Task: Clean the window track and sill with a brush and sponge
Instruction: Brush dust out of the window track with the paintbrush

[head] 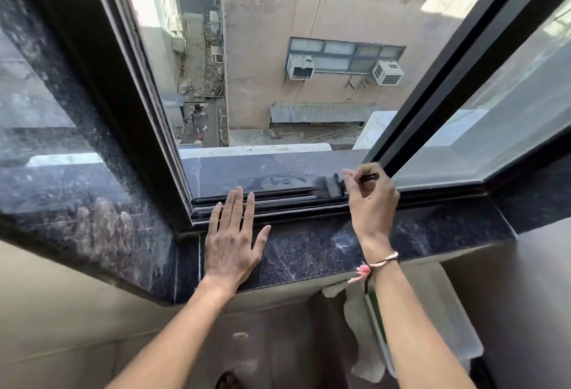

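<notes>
Granite reveal (77, 172), dark and speckled, fills the left of the frame, dusty, with a faint reflection of fingers low on its polished face. Just right of it the black window frame (145, 129) slants down to the corner of the track (278, 203), whose parallel dark rails run across the middle of the frame. Left hand (233, 240) lies flat and open, palm down on the inner sill (309, 252), fingers spread and reaching over the rails, thumb out to the right; it holds nothing. Beyond the track the outer ledge (262, 172) shows pale dust smears. Right of centre, the brush (332, 186) has its dark bristle head down at the rails, blurred; its black handle runs up to the right. Right hand (372, 195) is closed around that handle, thumb and forefinger pinching it, other fingers curled loosely. A pink and white thread band (375, 266) sits on the right wrist. The sliding glass pane (494, 116) occupies the right of the frame. Below the sill, lower right, a pale cloth (358, 326) hangs. Sponge not seen.
</notes>
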`<state>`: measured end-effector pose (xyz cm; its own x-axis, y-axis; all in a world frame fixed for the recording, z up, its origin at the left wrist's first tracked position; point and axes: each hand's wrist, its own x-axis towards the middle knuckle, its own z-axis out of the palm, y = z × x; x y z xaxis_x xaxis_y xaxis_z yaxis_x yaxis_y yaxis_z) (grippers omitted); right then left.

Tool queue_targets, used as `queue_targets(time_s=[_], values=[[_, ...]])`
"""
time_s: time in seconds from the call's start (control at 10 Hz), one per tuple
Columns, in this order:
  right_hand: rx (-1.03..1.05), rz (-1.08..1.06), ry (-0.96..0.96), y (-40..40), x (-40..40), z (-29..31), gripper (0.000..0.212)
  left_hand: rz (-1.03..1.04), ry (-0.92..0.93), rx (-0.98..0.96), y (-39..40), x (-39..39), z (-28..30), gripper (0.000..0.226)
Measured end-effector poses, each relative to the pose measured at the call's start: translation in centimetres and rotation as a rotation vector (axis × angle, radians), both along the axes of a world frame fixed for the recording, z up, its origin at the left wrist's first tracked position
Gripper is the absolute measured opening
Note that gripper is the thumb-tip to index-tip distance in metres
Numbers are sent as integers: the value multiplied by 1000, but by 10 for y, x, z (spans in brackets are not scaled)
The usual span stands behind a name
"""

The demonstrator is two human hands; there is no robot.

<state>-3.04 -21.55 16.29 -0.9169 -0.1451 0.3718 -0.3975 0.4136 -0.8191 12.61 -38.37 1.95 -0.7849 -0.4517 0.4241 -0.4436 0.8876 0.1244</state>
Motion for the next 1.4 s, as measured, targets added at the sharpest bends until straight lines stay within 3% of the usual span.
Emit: queue_targets(time_s=[0.4, 0.6, 0.7, 0.8, 0.9, 1.0, 1.1, 1.2, 1.3, 1.4], values=[[-67, -138, 30, 32, 39, -12, 15, -1, -7, 19, 0, 0, 1, 76], [-217, -108, -58, 20, 47, -5, 30, -9, -24, 30, 0, 1, 1, 76], [-325, -159, -66, -1, 33, -3, 26, -16, -30, 36, 0, 1, 1, 76], [-437, -201, -252, 3, 24, -25, 7, -29, -28, 41, -1, 1, 1, 76], [-527, -268, -392, 34, 42, -43, 7, -22, -31, 50, -1, 0, 1, 77], [-492, -394, -400, 65, 57, -54, 15, -32, -18, 52, 0, 1, 0, 77], [-113, -373, -188, 75, 61, -56, 11, -35, -11, 54, -1, 1, 1, 76], [229, -255, -149, 73, 66, -50, 10, -36, 13, 48, 0, 2, 1, 75], [360, -141, -173, 65, 64, -51, 24, -32, 9, 43, 0, 3, 3, 75], [302, -179, -246, 58, 53, -54, 21, -29, -45, 30, 0, 3, 5, 77]])
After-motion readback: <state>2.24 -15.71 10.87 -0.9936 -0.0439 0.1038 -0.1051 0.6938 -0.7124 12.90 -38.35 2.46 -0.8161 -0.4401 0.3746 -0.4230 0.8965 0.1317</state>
